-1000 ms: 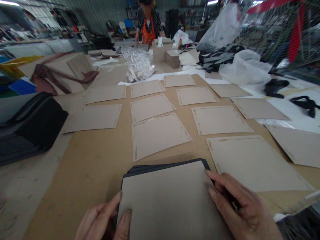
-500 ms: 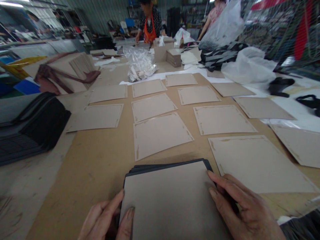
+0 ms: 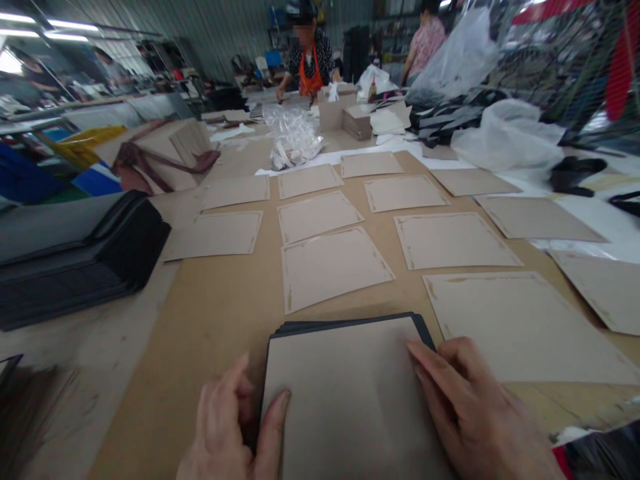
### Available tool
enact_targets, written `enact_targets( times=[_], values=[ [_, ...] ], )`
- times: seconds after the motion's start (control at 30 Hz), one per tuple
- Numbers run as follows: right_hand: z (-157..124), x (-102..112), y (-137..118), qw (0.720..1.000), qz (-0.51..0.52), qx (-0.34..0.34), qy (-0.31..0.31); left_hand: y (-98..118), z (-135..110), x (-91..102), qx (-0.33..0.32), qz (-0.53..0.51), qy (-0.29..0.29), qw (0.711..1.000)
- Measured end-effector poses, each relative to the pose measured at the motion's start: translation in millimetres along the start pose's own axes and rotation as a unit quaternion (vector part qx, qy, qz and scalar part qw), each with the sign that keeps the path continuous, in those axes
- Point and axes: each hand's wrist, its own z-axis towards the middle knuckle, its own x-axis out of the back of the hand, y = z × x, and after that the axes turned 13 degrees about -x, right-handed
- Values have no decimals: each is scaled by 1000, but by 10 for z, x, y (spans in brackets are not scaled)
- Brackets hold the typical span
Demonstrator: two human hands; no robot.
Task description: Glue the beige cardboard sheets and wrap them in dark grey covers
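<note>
A grey-brown cardboard sheet [image 3: 345, 400] lies on a low stack of dark, black-edged panels [image 3: 423, 328] right in front of me. My left hand [image 3: 235, 420] is at the left side of this stack, its thumb resting on the sheet's edge and its fingers spread apart. On the other side, my right hand [image 3: 470, 400] has thumb and index finger pressed together at the sheet's upper right edge. Beyond the stack, several separate cardboard sheets [image 3: 335, 267] with shiny glue-like streaks along their borders lie spread in rows.
A tall pile of black panels [image 3: 85, 247] stands at the left, with a tied bundle of boards [image 3: 173, 150] behind it. Clear plastic bags [image 3: 295, 137], black strips [image 3: 450, 113] and small cardboard stacks [image 3: 356, 122] occupy the far side. A person in an orange apron [image 3: 311, 73] works there.
My left fingers have lifted away from the stack's side while the thumb stays on the sheet. My right fingertips have come together over the sheet's edge. The view has shifted slightly left.
</note>
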Motion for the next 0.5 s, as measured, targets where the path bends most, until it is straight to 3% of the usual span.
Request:
enact_targets(
  times=[0.07, 0.17, 0.23, 0.5],
  values=[
    [32, 15, -30, 997, -34, 65, -14, -1, 33, 5, -100, 66, -9, 993],
    [107, 30, -90, 985, -84, 150, -34, 25, 117, 9, -294, 98, -72, 948],
    [143, 39, -121, 979, -110, 165, -42, 70, 159, 20, -359, 93, -104, 923],
    [97, 140, 121, 989, -96, 110, -2, 143, -79, 67, -351, 101, -101, 925]
  ],
)
